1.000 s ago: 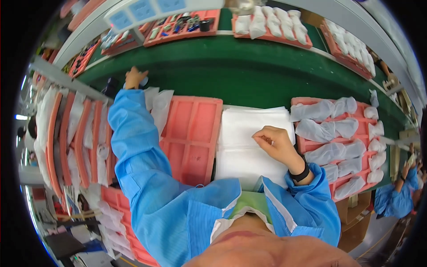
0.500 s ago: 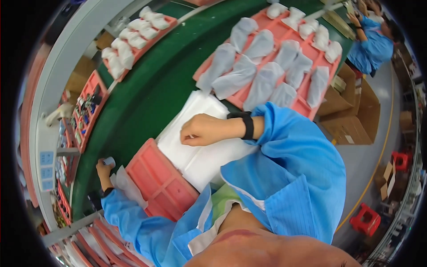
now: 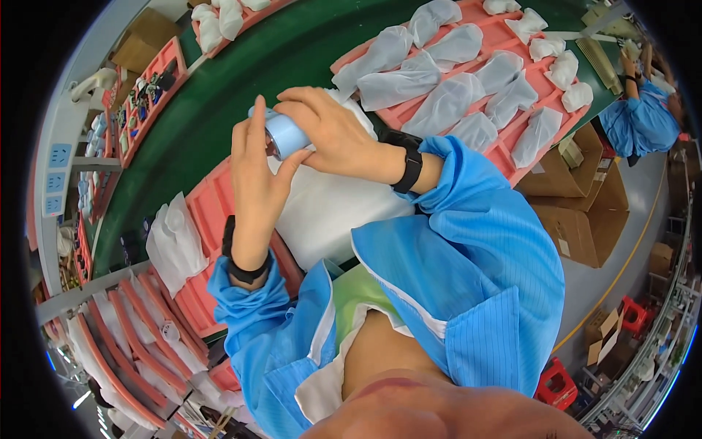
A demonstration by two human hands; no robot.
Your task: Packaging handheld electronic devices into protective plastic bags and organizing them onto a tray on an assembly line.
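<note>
A small light-blue cylindrical part [image 3: 289,137] with a dark end is held up between my two hands, above the work surface. My right hand [image 3: 333,135] curls its fingers over the top and right side of the part. My left hand [image 3: 257,172] closes on it from the left, thumb at its lower edge and fingers upright. Below the hands lies a stack of white sheets or bags [image 3: 329,216]; its far part is hidden by my right hand. Left of the stack is a pink divided tray [image 3: 210,201], with a crumpled translucent bag [image 3: 178,245] over its left side.
Far right, a pink tray [image 3: 504,33] holds several items in translucent bags [image 3: 442,99]. Trays of small parts [image 3: 150,99] stand left on the green surface [image 3: 194,150]. Cardboard boxes [image 3: 585,219] are at right; another person [image 3: 643,121] works beyond. Stacked trays [image 3: 139,344] stand lower left.
My left hand has brought the light-blue part from the far left to the middle. My right hand has risen off the white stack and taken hold of the part too.
</note>
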